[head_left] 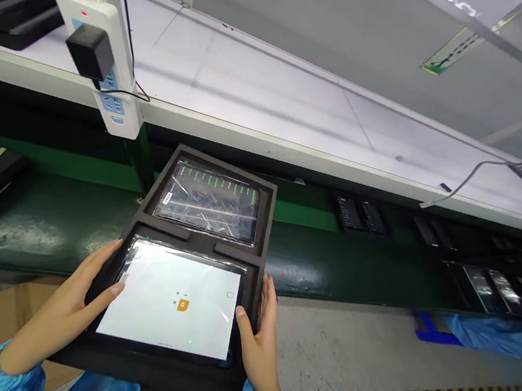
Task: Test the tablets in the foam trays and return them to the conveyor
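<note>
A black foam tray (203, 242) tilts in front of me, held by its two sides. My left hand (70, 306) grips its left edge, the thumb reaching over the near tablet's corner. My right hand (262, 344) is closed around the right edge, the thumb on top beside that tablet. The near tablet (155, 307) lies in the lower recess with its screen lit white, showing an orange icon and small math signs. In the upper recess sits a second tablet (209, 209) under clear film, its dark screen carrying rows of green text.
A green conveyor belt (320, 271) runs behind the tray, with trays of devices (361, 214) farther right. Above it is a white shelf (246, 87) with a power strip (126, 114) and black adapter (91, 51). A co-worker's blue sleeve (505, 342) shows at lower right; a cardboard box (1, 316) stands left.
</note>
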A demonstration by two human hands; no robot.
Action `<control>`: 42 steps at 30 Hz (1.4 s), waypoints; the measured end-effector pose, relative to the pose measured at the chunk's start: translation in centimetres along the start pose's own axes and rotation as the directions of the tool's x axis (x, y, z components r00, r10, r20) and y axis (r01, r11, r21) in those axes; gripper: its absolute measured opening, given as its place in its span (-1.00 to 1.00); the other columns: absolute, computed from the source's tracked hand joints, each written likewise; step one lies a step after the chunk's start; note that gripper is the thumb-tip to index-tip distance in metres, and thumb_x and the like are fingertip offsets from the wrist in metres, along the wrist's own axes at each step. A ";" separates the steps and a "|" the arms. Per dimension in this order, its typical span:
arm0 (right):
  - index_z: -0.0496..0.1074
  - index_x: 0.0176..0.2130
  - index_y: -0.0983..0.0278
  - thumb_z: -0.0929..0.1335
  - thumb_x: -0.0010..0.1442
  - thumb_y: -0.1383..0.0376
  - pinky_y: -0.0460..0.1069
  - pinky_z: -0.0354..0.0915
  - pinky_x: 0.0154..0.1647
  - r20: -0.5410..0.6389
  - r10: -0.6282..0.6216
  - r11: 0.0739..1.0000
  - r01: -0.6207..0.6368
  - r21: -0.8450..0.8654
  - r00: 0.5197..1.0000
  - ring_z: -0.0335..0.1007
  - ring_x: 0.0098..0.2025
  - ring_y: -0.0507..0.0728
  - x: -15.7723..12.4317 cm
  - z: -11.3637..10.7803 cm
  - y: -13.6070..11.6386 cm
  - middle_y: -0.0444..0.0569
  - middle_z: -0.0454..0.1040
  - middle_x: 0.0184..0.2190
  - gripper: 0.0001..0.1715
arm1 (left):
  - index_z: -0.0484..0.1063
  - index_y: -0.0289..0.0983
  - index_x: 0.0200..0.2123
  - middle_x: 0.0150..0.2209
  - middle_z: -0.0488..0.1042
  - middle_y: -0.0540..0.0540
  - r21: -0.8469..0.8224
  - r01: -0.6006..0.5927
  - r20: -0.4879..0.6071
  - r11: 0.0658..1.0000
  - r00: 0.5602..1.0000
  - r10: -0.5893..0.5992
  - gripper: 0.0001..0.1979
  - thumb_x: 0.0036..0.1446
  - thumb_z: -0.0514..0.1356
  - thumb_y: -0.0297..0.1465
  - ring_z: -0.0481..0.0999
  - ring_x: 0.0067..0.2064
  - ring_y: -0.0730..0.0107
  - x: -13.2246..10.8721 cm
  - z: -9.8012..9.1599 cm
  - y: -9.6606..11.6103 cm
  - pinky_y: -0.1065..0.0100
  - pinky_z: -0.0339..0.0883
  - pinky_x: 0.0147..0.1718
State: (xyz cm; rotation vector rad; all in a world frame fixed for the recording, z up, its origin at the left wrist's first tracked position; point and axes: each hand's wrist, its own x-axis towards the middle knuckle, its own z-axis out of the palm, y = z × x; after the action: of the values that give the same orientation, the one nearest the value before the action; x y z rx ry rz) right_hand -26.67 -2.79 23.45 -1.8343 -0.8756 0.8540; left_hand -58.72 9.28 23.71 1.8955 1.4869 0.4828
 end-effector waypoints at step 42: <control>-0.37 0.48 0.05 0.41 0.25 0.13 0.27 -0.21 0.51 0.210 -0.030 0.985 0.065 -0.160 0.977 -0.39 0.54 0.27 0.3 -1.1 -0.7 -0.11 -0.33 0.53 0.15 | -0.01 0.07 0.42 0.45 0.03 0.00 0.221 -0.318 -0.108 0.922 0.931 0.348 -0.42 0.38 -0.01 -0.16 0.09 0.43 0.04 0.3 0.6 0.5 -0.10 0.12 0.35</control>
State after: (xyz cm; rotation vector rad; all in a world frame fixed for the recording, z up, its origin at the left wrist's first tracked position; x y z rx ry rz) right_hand -25.73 -2.82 24.42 -1.8810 -1.1480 0.9796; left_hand -57.90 9.32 23.57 2.3365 1.3448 0.6596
